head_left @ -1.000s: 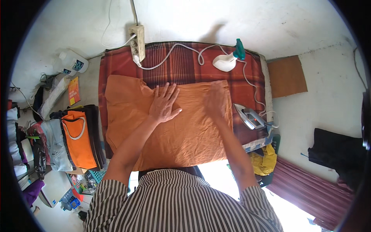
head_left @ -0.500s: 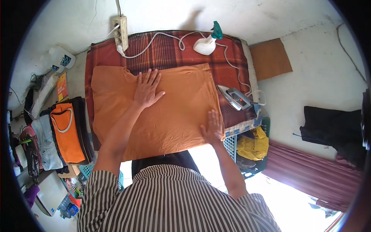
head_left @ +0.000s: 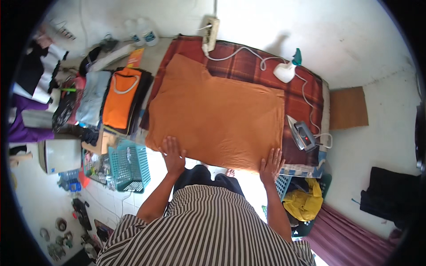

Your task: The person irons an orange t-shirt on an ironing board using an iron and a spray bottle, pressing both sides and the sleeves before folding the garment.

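Orange garment (head_left: 217, 117), one, spread flat on one red plaid blanket (head_left: 306, 88), centre of view. Far left: one stack of folded clothes (head_left: 120, 99), orange piece on top; one teal basket (head_left: 130, 166) below it; two white bottles (head_left: 142, 32) up top. Left hand (head_left: 172, 155) flat, fingers spread, on near-left hem of garment, holding nothing. Right hand (head_left: 271, 163) flat, fingers spread, on near-right hem, holding nothing. One power strip (head_left: 210, 27) at far edge of blanket. One white spray bottle (head_left: 286, 70) with teal head on blanket, past garment. One grey iron (head_left: 303, 135) just right of garment, cord looped beside. One brown board (head_left: 348, 107) on floor, right.
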{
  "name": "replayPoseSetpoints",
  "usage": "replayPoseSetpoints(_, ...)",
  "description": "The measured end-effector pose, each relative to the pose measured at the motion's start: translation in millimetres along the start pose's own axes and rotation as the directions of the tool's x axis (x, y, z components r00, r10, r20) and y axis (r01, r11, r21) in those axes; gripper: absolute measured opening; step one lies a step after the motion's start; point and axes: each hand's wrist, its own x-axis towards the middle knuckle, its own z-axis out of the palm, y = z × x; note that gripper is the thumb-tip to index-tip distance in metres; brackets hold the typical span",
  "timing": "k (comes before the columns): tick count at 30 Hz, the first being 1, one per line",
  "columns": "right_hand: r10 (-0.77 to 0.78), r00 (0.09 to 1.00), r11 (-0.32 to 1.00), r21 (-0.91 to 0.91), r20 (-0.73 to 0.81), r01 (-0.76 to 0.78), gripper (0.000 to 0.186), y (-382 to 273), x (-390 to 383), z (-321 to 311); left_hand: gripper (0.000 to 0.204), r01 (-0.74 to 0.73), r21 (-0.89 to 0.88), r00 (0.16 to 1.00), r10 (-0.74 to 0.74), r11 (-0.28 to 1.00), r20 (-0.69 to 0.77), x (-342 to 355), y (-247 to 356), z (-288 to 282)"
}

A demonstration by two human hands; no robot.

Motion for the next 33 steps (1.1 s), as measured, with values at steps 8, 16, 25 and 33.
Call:
replayPoseSetpoints(8,-0.067,0.998,0.997,0.048,-0.013,0.068,0.074,18,-13,-1,0.088,0.359,-0.493,0.618,-0.598,0.792,-0.51,5,-86,19)
replayPoseSetpoints(16,-0.201,0.883,0.962,0.083,-0.424,0.259,0.074,88,61,-58,0.045,0.471,-0.626,0.682,-0.707,0.621,-0.188,-17,-122,43)
replayPoseSetpoints(25,-0.034,0.999,0.995,0.089,-0.034,0.037,0.055,141,212,-104,0.029,0.56,-0.375,0.71,-0.661,0.739,-0.244,14,-110,11)
replayPoseSetpoints(33,-0.314,0.949,0.93,0.197,-0.005,0.309,0.059,67,241,-143,0.028,0.042,-0.287,0.95,-0.127,0.957,-0.284,133,-16,-43)
